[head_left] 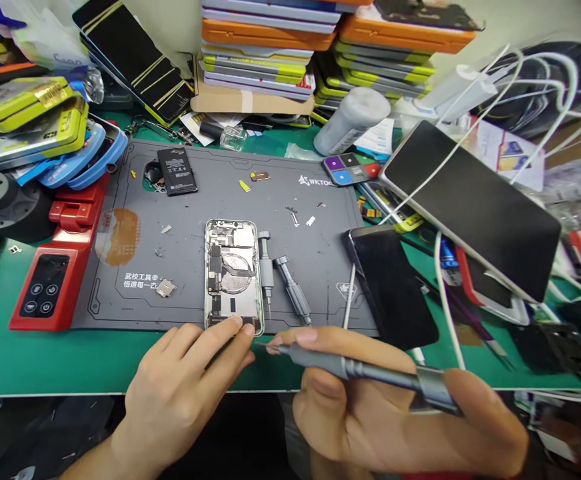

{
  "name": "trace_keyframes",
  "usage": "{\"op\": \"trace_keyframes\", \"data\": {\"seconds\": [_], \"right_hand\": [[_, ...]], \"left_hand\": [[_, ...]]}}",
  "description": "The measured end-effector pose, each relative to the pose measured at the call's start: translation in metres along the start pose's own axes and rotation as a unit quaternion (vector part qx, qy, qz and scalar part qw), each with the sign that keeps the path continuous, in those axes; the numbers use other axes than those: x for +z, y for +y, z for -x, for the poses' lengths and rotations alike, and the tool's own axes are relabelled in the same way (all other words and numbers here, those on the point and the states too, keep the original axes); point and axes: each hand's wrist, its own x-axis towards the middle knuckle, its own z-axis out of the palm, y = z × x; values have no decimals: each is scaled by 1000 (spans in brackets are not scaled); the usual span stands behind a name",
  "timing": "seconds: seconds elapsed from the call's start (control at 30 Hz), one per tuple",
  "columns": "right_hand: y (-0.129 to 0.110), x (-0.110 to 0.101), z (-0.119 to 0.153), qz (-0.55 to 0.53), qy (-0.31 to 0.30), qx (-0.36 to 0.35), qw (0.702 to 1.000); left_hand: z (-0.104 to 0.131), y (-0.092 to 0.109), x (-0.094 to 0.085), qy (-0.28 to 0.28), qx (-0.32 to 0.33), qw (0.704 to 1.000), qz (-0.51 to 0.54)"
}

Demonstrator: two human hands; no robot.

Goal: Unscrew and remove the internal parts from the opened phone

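An opened smartphone (243,303) lies on the grey work mat (145,240), its inner parts exposed. My left hand (185,373) has its fingertips on the phone's lower end, covering part of it, with the thumb by the bottom edge. A grey precision screwdriver (330,363) is gripped in my right hand (360,400). Its tip points left, close to the phone's bottom right corner; whether it touches cannot be made out. Right of the phone lie two more grey screwdrivers, one upright in view (266,267) and one slanted (293,290).
A black battery (177,172), a metal SIM tray-like piece (165,287) and small parts lie on the mat. A red device with touch buttons (45,287) stands left. Dark phone screens (390,287), a tablet-like panel (470,207), white cables and stacked boxes (265,33) crowd the sides and back.
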Motion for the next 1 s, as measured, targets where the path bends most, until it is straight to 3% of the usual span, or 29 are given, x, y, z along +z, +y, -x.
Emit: {"op": "trace_keyframes", "data": {"seconds": [0.13,0.3,0.53,0.77,1.0], "right_hand": [[6,10,-7,40,-33,-43,998],[10,21,-9,17,-43,-58,997],[17,18,-4,17,-66,-77,995],[16,16,-1,25,-90,-52,994],[19,16,-7,57,-111,-99,987]], "left_hand": [[4,2,2,21,-5,1000,-23],[8,2,4,-2,9,1000,-14],[4,2,3,7,15,1000,-10],[6,3,4,8,14,1000,-18],[5,3,4,12,11,1000,-18]]}}
